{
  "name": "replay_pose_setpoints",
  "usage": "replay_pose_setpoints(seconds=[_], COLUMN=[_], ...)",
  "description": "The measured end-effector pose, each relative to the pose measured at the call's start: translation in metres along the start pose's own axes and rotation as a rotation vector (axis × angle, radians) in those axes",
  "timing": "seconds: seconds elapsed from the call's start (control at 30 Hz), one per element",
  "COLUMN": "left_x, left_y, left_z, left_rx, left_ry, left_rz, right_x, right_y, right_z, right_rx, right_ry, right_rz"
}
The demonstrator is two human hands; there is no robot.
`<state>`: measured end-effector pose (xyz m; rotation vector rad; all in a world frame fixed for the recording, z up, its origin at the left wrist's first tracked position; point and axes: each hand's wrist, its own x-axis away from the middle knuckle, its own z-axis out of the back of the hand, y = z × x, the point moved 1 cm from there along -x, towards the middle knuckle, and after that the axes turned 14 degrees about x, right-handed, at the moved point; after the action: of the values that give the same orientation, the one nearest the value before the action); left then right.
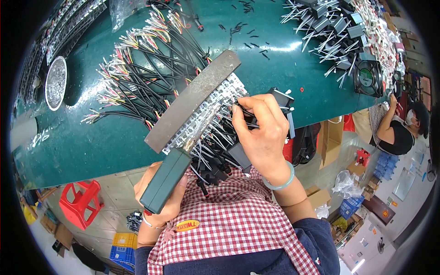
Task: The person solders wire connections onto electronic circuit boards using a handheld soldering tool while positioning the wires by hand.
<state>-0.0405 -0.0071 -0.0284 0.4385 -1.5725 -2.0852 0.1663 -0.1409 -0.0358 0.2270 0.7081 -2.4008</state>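
My left hand [158,192] grips the dark green handle [164,181] of a long tool whose flat grey metal bar [192,101] runs up and to the right over a row of white connectors [208,112] with thin wires. My right hand [261,128], with a pale green bangle [280,181] on the wrist, pinches a thin black wire [243,110] at the row's right side. Small black fan units [282,98] hang by their leads under that hand, at the edge of the green table [91,142].
Bundles of black cables with coloured wire ends [137,78] fan out on the table's left. A round metal dish [56,82] sits far left. More fans and white wires [339,32] pile at the top right. Another person [398,128] works at right. A red stool [80,201] stands below.
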Motion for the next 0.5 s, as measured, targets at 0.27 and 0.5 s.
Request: replay_pose_setpoints(seconds=[0.27,0.5], left_x=[-0.014,-0.018], left_y=[0.009,0.011], left_z=[-0.001,-0.003], left_rx=[-0.012,-0.025], left_ry=[-0.053,-0.068], left_rz=[-0.132,-0.181], right_x=[0.001,0.001], right_y=[-0.003,-0.005], right_z=[0.000,0.000], right_rx=[0.084,0.114], right_ry=[0.053,0.069], right_rz=[0.054,0.077])
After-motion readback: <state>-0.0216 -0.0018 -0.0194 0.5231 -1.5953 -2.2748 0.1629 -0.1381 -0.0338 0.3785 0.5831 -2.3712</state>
